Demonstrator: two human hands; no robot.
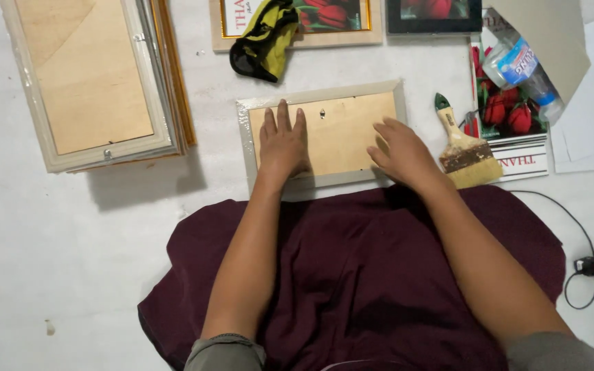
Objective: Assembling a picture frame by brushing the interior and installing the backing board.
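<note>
A picture frame (335, 130) lies face down on the white floor, showing its plywood back and a pale rim wrapped in clear film. My left hand (283, 143) rests flat on the left part of the backing, fingers spread. On the right part, my right hand (399, 151) presses down near the frame's right edge, fingers slightly bent. Neither hand holds anything. Dark maroon cloth (359, 275) covers my lap just below the frame.
A stack of larger frames (94, 82) lies face down at upper left. A yellow and black cloth (264, 41) sits on a flower print above. A wide paintbrush (463, 148), plastic bottle (522, 72), flower prints, white paper sheets and a charger cable (589, 264) lie right.
</note>
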